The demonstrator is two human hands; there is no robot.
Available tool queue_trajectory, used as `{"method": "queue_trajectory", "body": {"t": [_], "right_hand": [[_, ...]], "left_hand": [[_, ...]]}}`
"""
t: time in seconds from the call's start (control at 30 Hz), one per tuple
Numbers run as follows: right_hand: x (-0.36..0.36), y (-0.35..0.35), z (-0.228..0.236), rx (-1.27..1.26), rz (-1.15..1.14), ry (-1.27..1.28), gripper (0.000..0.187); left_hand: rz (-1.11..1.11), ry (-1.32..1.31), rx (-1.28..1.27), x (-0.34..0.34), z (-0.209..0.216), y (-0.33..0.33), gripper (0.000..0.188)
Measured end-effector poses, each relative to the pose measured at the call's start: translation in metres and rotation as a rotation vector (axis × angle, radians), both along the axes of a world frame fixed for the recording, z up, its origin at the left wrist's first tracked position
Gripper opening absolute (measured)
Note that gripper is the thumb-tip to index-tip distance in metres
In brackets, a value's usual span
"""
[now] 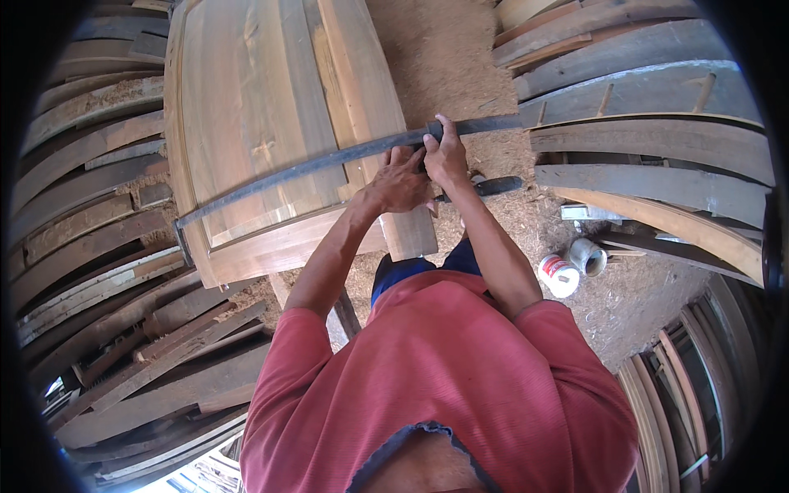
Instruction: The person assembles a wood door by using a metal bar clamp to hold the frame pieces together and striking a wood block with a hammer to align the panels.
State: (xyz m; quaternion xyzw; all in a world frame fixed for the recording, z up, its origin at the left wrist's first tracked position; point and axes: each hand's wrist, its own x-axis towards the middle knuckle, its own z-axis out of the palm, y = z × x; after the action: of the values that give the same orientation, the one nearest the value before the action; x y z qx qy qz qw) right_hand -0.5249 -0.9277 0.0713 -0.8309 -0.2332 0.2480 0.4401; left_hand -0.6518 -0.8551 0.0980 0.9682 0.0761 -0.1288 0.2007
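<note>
A long dark metal bar clamp (308,167) lies across a wooden door panel (255,90). Its fixed end hooks over the panel's left edge, and the bar runs out past the right edge. At that right edge my right hand (446,156) is closed around the clamp's sliding jaw, one finger lying up over the bar. My left hand (399,182) presses close beside it, bent fingers against the bar and jaw at the door's edge. The clamp's dark handle (496,186) sticks out to the right below my right hand. My palms hide part of the jaw.
Stacked boards (90,189) line the left side, with more planks (641,140) on the right. A white and red tub (559,276) and a grey can (588,256) stand on the dusty floor (448,57). Upright boards (682,386) lean at the lower right.
</note>
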Motion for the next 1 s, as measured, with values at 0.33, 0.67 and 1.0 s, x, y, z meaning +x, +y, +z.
{"method": "queue_trajectory", "body": {"t": [0.33, 0.67, 1.0], "right_hand": [[-0.004, -0.004, -0.001, 0.033, 0.045, -0.006, 0.053], [0.004, -0.004, -0.010, -0.023, 0.044, 0.080, 0.053], [0.007, -0.006, -0.010, 0.005, 0.092, 0.129, 0.060]], "left_hand": [[0.062, -0.208, -0.091, -0.016, -0.012, -0.001, 0.044], [0.422, -0.110, 0.130, -0.019, -0.008, -0.086, 0.094], [0.367, -0.011, 0.240, -0.002, -0.022, -0.083, 0.090]]}}
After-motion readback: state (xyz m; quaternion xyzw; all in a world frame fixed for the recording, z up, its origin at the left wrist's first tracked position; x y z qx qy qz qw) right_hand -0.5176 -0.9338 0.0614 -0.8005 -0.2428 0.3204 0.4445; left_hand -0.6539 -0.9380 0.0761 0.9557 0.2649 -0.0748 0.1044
